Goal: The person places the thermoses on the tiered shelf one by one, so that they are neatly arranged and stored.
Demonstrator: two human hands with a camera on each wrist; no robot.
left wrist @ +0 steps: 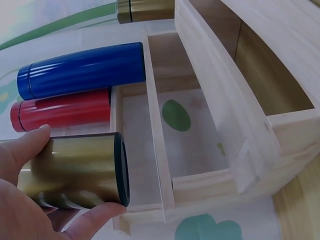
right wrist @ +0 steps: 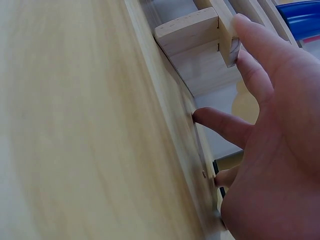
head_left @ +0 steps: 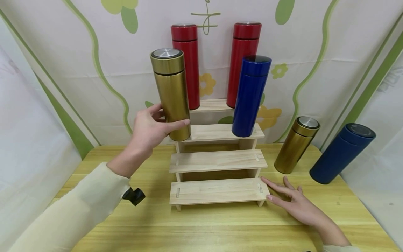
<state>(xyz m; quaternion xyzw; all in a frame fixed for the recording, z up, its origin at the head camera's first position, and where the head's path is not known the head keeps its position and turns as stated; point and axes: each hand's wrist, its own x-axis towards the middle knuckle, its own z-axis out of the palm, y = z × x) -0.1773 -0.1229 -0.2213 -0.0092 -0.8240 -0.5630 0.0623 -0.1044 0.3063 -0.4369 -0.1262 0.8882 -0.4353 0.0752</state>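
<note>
My left hand (head_left: 149, 127) grips a gold thermos bottle (head_left: 171, 91) round its lower part, upright with a slight tilt. Its dark base (left wrist: 122, 170) shows in the left wrist view, close to the left end of the rack's second step from the top. That wooden stepped rack (head_left: 217, 190) stands mid-table. On the same step, toward the right, is a blue thermos bottle (head_left: 252, 96). Two red thermos bottles, one left (head_left: 192, 70) and one right (head_left: 244, 64), stand on the top step. With fingers spread, my right hand (head_left: 297, 203) touches the lowest step's right end.
Right of the rack, a second gold thermos bottle (head_left: 296, 145) and a darker blue one (head_left: 341, 154) stand on the wooden table (head_left: 220, 231). A white patterned cloth (head_left: 94, 70) hangs behind and at both sides. The two lower steps bear no bottles.
</note>
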